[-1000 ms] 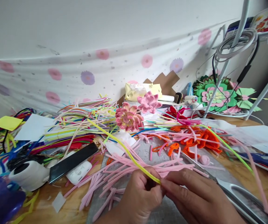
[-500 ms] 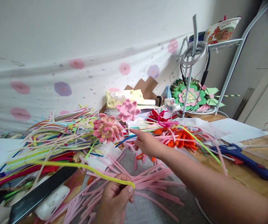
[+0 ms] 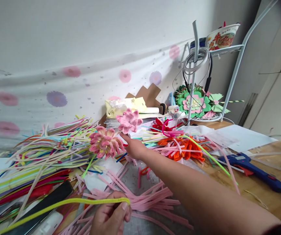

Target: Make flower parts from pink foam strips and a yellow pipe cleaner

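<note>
My left hand (image 3: 111, 215) is closed on a long yellow pipe cleaner (image 3: 67, 202), pinching it close to one end, which bends over by the fingertips. The rest runs off to the lower left. Just beyond this hand, a spread of pink pipe cleaners (image 3: 155, 204) lies on a grey mat (image 3: 140, 225). My right hand (image 3: 136, 148) is stretched forward, index finger extended, beside a pink fuzzy flower with a yellow centre (image 3: 106, 142). A lighter pink flower (image 3: 129, 120) stands just behind the fingertip. Whether the finger touches either flower I cannot tell.
Piles of coloured pipe cleaners (image 3: 45, 153) cover the left. Orange pipe cleaners (image 3: 189, 148) and a blue glue gun (image 3: 255, 171) lie right. A black flat object (image 3: 42, 205) is at lower left. A metal rack (image 3: 233, 78) stands at back right, near a green paper flower (image 3: 200, 102).
My right hand has moved left, closer to the pink flowers. My left hand has shifted slightly left and down with the yellow pipe cleaner. The view has turned a little.
</note>
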